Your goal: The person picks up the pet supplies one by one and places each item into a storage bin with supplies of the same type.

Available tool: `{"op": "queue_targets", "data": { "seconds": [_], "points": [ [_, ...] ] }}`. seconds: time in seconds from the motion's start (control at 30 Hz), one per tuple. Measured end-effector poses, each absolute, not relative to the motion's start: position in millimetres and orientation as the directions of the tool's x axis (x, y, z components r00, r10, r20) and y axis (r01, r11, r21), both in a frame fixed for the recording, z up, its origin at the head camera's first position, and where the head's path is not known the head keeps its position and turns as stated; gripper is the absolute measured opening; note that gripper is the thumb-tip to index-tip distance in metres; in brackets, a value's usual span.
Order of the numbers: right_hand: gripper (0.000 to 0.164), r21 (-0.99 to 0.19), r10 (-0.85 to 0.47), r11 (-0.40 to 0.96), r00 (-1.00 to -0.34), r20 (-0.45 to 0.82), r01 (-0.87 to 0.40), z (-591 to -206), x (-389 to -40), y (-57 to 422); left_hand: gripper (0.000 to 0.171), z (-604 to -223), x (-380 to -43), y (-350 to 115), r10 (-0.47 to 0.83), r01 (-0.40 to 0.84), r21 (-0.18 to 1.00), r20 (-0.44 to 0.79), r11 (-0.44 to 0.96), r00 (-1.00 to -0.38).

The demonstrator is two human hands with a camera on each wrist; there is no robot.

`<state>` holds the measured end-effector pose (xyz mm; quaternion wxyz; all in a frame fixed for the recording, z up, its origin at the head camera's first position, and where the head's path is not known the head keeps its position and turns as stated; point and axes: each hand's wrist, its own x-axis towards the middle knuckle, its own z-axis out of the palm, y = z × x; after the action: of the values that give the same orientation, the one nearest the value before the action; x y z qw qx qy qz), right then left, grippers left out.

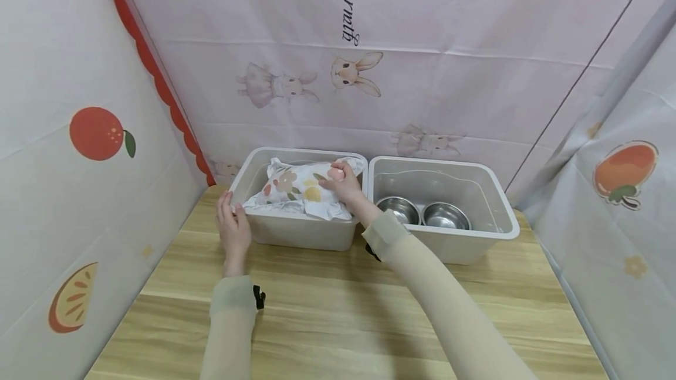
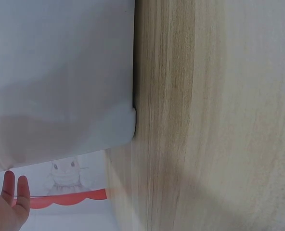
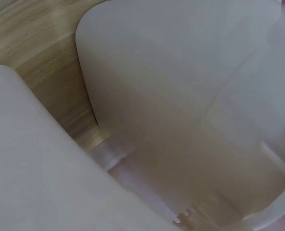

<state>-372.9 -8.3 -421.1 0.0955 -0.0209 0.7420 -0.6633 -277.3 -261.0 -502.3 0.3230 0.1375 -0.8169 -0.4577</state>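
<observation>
A white cushion (image 1: 296, 183) with a floral print and ruffled edges lies in the left plastic bin (image 1: 301, 239), its front ruffle draped over the rim. My right hand (image 1: 345, 185) grips the cushion near its right end, thumb and fingers curled into the fabric. At the bin's front left corner, my left hand (image 1: 233, 233) touches the rim and outer side with fairly straight fingers. Those fingers (image 2: 23, 192) also show beside the bin wall (image 2: 60, 82) in the left wrist view. Bin walls fill most of the right wrist view, where the cushion is hidden.
A second bin (image 1: 465, 248) stands close on the right, holding two steel bowls (image 1: 446, 216). Both bins sit on a wood-grain table (image 1: 317, 309) near its back edge. Printed cloth walls (image 1: 449, 92) enclose the back and both sides.
</observation>
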Motion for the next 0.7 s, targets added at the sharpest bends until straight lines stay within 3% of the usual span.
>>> {"op": "queue_targets", "data": {
  "seconds": [0.7],
  "points": [
    [0.047, -0.988, -0.249, 0.125, -0.961, -0.122, 0.093, -434, -373, -13, 0.047, -507, -278, -264, -0.503, 0.098, 0.826, 0.428, 0.556, -0.751]
  ]
}}
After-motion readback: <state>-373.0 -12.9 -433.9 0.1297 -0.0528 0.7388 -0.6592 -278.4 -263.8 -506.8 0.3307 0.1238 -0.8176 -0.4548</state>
